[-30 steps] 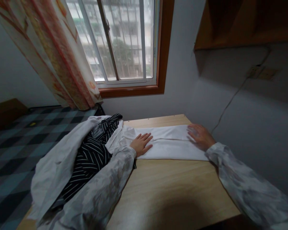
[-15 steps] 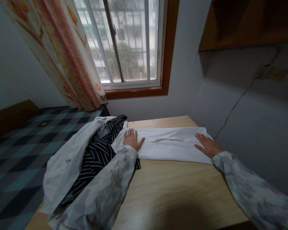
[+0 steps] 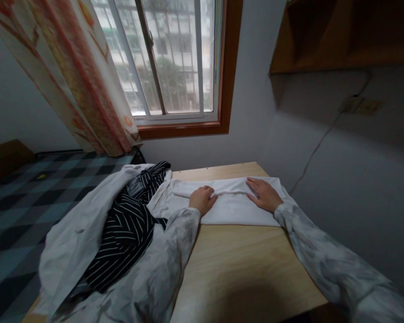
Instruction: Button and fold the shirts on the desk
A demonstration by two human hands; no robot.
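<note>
A white garment (image 3: 239, 213) lies folded into a long flat strip across the wooden table. A raised fold edge runs along its middle. My left hand (image 3: 202, 200) is on the strip's left part, with curled fingers and thumb closed at the fold. Farther right, my right hand (image 3: 264, 194) rests on the cloth with fingers stretched out and thumb apart. Left of my left hand is a heap of black cloth with white stripes (image 3: 121, 231), and beside it bulky white cloth (image 3: 72, 237) hangs toward the bed. Both sleeves are pale and patterned.
The light wooden table (image 3: 249, 264) stands against the wall under a window (image 3: 178, 58). A bed with a checked cover (image 3: 10, 215) is at the left, below a floral curtain (image 3: 77, 89). A wooden shelf (image 3: 343, 58) and a cable (image 3: 311, 159) are on the right wall.
My hands have come closer together: the left slid right and its fingers curled, the right moved left along the cloth. The view has shifted slightly to the right.
</note>
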